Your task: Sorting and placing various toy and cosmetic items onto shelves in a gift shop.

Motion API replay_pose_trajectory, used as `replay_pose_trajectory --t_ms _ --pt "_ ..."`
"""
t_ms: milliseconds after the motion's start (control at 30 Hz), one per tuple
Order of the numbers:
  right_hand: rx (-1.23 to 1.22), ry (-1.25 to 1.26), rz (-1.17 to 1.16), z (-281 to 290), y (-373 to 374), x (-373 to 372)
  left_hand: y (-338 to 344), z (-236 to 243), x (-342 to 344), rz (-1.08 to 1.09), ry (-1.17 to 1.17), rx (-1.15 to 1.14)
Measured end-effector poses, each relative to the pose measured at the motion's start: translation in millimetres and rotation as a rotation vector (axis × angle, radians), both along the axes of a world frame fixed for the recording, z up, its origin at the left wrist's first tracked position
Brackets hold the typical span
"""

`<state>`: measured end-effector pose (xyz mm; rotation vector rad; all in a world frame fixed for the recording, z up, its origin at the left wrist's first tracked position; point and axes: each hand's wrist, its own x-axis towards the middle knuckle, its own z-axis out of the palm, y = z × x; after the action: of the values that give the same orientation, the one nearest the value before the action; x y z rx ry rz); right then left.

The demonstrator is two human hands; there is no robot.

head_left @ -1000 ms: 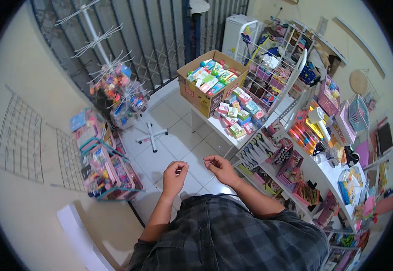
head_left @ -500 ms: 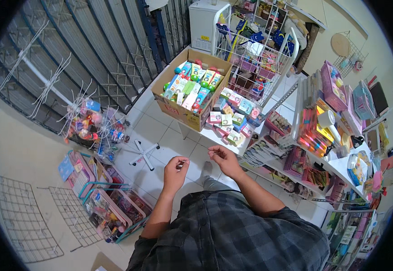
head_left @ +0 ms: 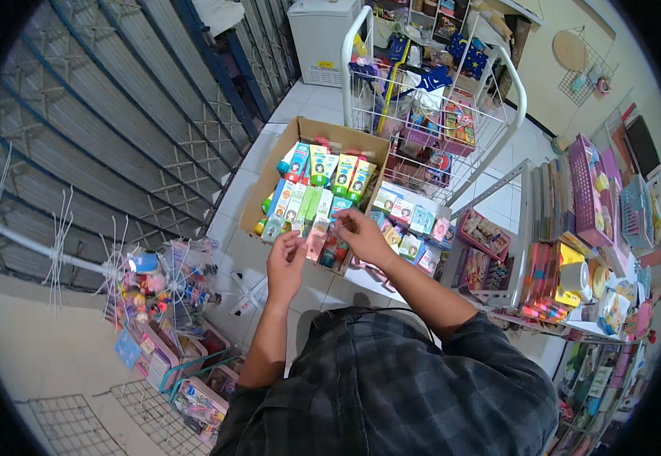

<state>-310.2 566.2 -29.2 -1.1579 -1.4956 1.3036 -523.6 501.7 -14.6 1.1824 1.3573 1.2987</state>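
Note:
An open cardboard box (head_left: pixel 251 201) stands in front of me, packed with upright coloured tubes (head_left: pixel 318 165) and slim cartons (head_left: pixel 295 204). Over its near edge is my left hand (head_left: pixel 286 266), fingers loosely bent and thumb apart, with nothing seen in it. My right hand (head_left: pixel 364 237) reaches over the box's near right corner, fingers curved and apart; I see nothing held. A pale pink carton (head_left: pixel 317 240) shows between the two hands, and neither visibly grips it. Small boxes (head_left: pixel 412 247) lie on a white surface beside my right hand, partly hidden by my forearm.
A white wire cart (head_left: pixel 422 129) filled with goods stands behind the box. To the right is a shelf with a purple basket (head_left: pixel 590 182) and stacked goods. On the left are a folding metal gate (head_left: pixel 140 114), a rack of hanging toys (head_left: pixel 156 277) and wire grids (head_left: pixel 148 406).
I have come closer to the cardboard box. Both hands have moved forward from in front of my body to its near edge, still without anything visibly held.

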Motion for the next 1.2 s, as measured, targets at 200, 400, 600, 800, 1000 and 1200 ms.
replay_pose_trajectory --t_ms 200,400,600,800,1000,1200 --pt "-0.071 -0.337 -0.101 -25 98 -37 94 -28 -22 -0.106 0.050 -0.072" --pt "0.003 -0.508 -0.332 -52 138 -76 153 -40 -44 -0.259 0.039 -0.169" --pt "-0.072 -0.542 -0.430 -63 156 -102 190 -39 -68 -0.360 0.004 -0.264" --pt "-0.088 -0.564 -0.536 -68 156 -108 218 -45 -77 -0.462 -0.039 -0.372" --pt "-0.169 -0.249 -0.587 -57 118 -117 228 -49 -72 -0.451 -0.245 -0.516" --pt "-0.036 -0.280 -0.531 -27 82 -143 235 -57 -69 -0.551 -0.229 -0.440"
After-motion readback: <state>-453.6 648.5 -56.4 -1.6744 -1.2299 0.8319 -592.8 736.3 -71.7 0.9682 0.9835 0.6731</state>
